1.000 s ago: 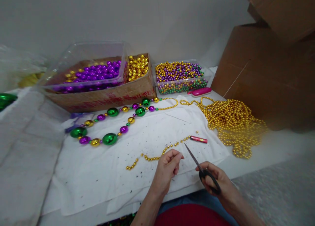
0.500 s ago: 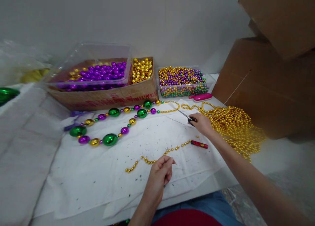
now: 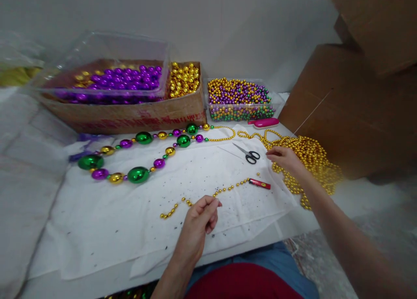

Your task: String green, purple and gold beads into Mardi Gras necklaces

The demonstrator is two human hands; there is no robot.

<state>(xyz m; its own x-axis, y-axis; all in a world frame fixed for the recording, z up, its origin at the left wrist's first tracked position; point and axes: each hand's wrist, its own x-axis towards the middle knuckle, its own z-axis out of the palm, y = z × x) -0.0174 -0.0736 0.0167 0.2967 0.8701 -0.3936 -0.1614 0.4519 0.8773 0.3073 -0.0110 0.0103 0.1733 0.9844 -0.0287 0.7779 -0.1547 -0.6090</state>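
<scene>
My left hand [image 3: 202, 215] is closed in a pinch over the white cloth; whatever its fingertips may hold is too small to make out. Just behind it runs a broken line of gold beads [image 3: 230, 187] toward a red lighter [image 3: 259, 183]. My right hand [image 3: 286, 159], empty with fingers loosely stretched, hovers beside a heap of gold bead strands [image 3: 309, 153]. Black-handled scissors [image 3: 250, 154] lie on the cloth left of it, blades pointing away to the left. A necklace of large green, purple and gold beads [image 3: 138, 174] lies looped at the left, ending in small gold beads.
A cardboard box [image 3: 140, 119] with purple and gold beads, partly under a clear plastic tub [image 3: 163, 80], stands at the back. Beside it sit a clear bin of small mixed beads [image 3: 239, 103] and a pink tool [image 3: 266, 123]. Large cartons [image 3: 345, 112] rise at right.
My right hand has let go of the scissors, which now lie on the cloth, and has moved right toward the gold strands. My left hand keeps its pinch. The view has shifted slightly.
</scene>
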